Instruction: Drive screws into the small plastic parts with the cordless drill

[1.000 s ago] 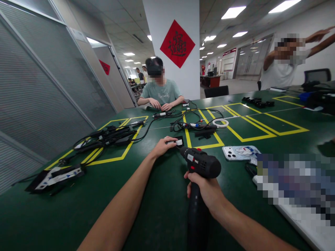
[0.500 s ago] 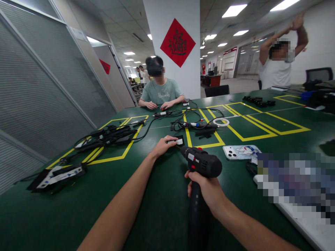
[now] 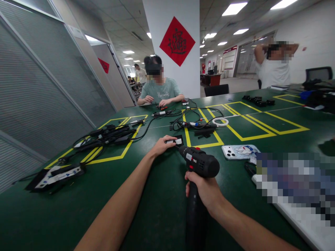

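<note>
My right hand (image 3: 205, 188) is wrapped round the handle of a black cordless drill (image 3: 202, 162) with red details. The drill points forward and left, its bit at a small black-and-white part (image 3: 179, 141) on the table. Whether the bit touches that part I cannot make out. My left hand (image 3: 162, 145) grips the left side of the same part, its fingers over the top and the thumb side facing me.
Tangled black cables (image 3: 112, 134) lie at the left, near a black-and-white board (image 3: 59, 176). More cables and a white ring (image 3: 220, 121) lie farther back. A phone (image 3: 240, 152) is at the right. Across the green table (image 3: 157, 209) sits a person (image 3: 159, 87).
My hands, the drill and the small part stay nearly in place. The person at the right has lowered their raised arms to behind the head. Across the table, a person's hand has lifted slightly.
</note>
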Tool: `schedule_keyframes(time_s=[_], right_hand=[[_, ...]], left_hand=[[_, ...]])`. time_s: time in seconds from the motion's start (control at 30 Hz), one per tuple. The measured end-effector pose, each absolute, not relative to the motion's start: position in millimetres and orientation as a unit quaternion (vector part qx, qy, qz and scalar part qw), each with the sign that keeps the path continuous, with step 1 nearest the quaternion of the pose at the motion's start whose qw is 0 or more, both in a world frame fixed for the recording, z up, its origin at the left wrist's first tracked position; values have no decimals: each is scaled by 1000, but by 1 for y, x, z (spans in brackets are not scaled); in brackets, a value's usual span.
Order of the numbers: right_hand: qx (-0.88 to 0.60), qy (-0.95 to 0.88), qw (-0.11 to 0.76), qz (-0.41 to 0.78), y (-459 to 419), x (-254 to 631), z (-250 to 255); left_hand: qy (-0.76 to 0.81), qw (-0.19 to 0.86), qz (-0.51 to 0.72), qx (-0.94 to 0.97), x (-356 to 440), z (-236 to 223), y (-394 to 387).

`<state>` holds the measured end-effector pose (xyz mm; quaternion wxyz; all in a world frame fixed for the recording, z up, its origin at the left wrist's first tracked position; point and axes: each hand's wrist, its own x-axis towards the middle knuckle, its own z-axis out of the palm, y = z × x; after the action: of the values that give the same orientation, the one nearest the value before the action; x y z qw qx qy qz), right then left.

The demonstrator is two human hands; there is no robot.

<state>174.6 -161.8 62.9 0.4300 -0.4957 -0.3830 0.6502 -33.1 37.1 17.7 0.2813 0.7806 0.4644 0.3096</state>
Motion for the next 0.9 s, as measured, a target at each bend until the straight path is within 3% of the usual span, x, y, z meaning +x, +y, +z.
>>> schedule_keyframes(time_s=[0.9], right_hand=[[-429, -435, 450, 651, -166, 181, 68]], left_hand=[[457, 296, 342, 766, -30, 19, 32]])
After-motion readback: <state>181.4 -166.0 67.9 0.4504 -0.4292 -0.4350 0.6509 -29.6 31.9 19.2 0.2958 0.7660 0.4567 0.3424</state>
